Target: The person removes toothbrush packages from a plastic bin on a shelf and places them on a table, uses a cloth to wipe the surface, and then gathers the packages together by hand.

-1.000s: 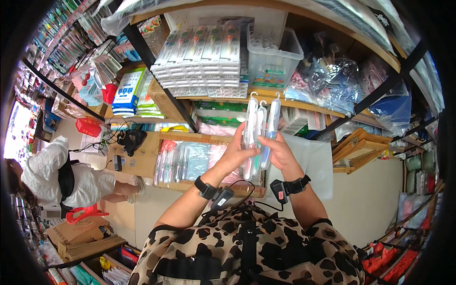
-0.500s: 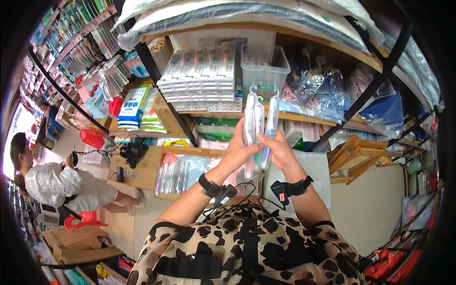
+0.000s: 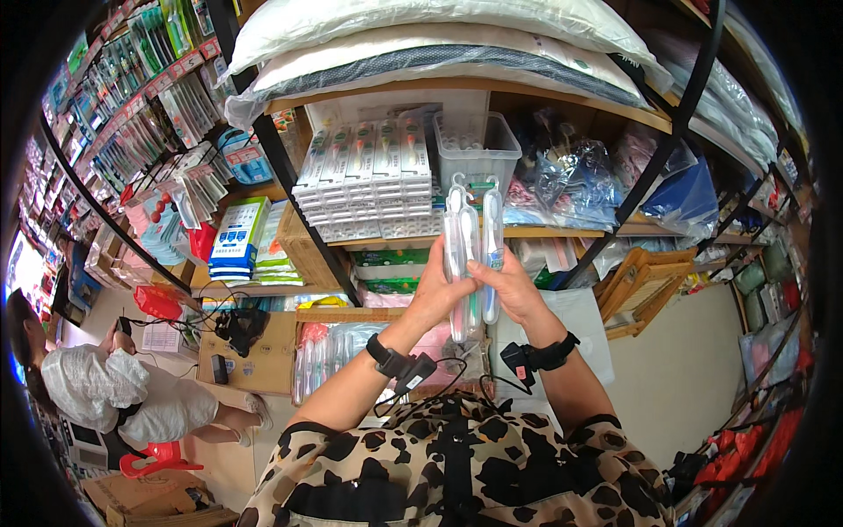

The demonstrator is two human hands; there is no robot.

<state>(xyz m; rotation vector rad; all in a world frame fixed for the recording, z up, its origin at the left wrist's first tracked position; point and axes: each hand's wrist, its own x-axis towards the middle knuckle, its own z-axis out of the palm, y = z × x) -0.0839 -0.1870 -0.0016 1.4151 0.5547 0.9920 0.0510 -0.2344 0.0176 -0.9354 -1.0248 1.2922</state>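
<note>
In front of the shelf, my left hand (image 3: pixel 432 297) is closed around packaged toothbrushes (image 3: pixel 454 250) in slim clear cases with hanging hooks. They stand upright side by side; pink and green show at their lower ends. My right hand (image 3: pixel 518 292) grips one more packaged toothbrush (image 3: pixel 493 220), with blue on it, just right of the others. Its thumb reaches across toward the left bunch. Below and left of my hands, an open cardboard box (image 3: pixel 294 386) contains several similar cased toothbrushes (image 3: pixel 323 358).
On the shelf behind stand stacked clear-fronted packs (image 3: pixel 364 171), a translucent plastic bin (image 3: pixel 481 162) and bagged goods (image 3: pixel 571 176). Bagged pillows (image 3: pixel 439 57) lie above. A folded wooden frame (image 3: pixel 645 290) leans at right. Another person (image 3: pixel 123 391) stands at left near a red stool (image 3: pixel 158 458).
The view has shifted a little, so the shelf and box sit differently in the picture. Both hands still hold the toothbrushes, and their grip looks much the same.
</note>
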